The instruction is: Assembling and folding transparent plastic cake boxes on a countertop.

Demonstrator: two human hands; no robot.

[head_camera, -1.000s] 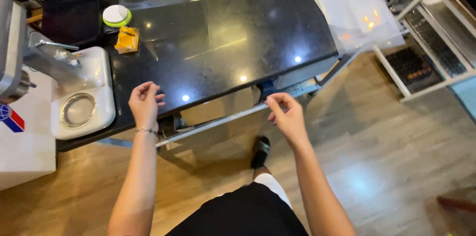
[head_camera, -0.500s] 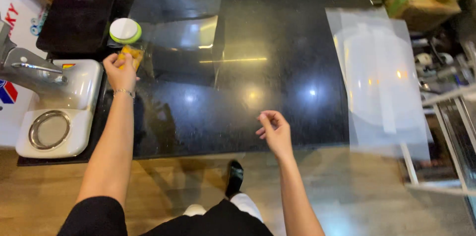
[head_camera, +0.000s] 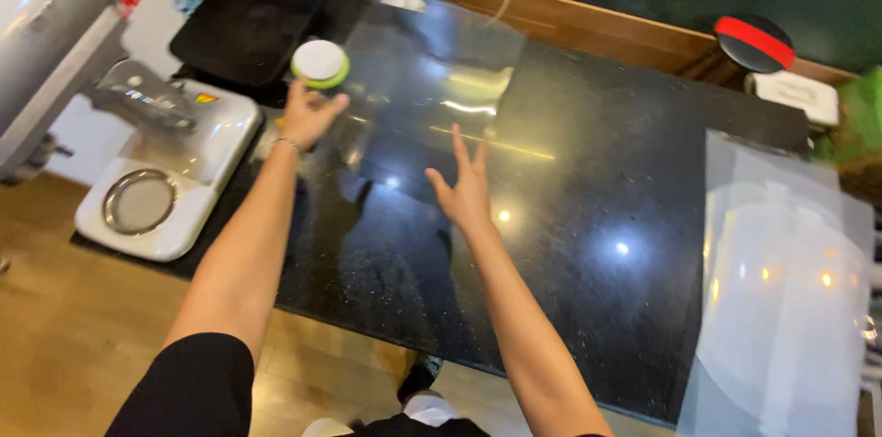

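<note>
Black glossy table point(head_camera: 570, 216) under glare, clear plastic sheets on it. Left hand point(head_camera: 308, 115) lifts a round green-and-white container point(head_camera: 320, 63) on its fingertips, fingers cupped beneath it, loose hold. Right hand point(head_camera: 464, 184) hovers with fingers spread wide over the nearer clear sheet point(head_camera: 432, 79). Risk: container tips off, hits white machine point(head_camera: 170, 175).

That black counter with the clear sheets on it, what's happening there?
A person leans over the black counter. The left hand is at a round white container with a green rim, fingers under it; I can't tell if it is gripped. The right hand is open, fingers spread over a clear plastic sheet. More clear sheets lie at the right end, and a white machine sits at the left.
</note>
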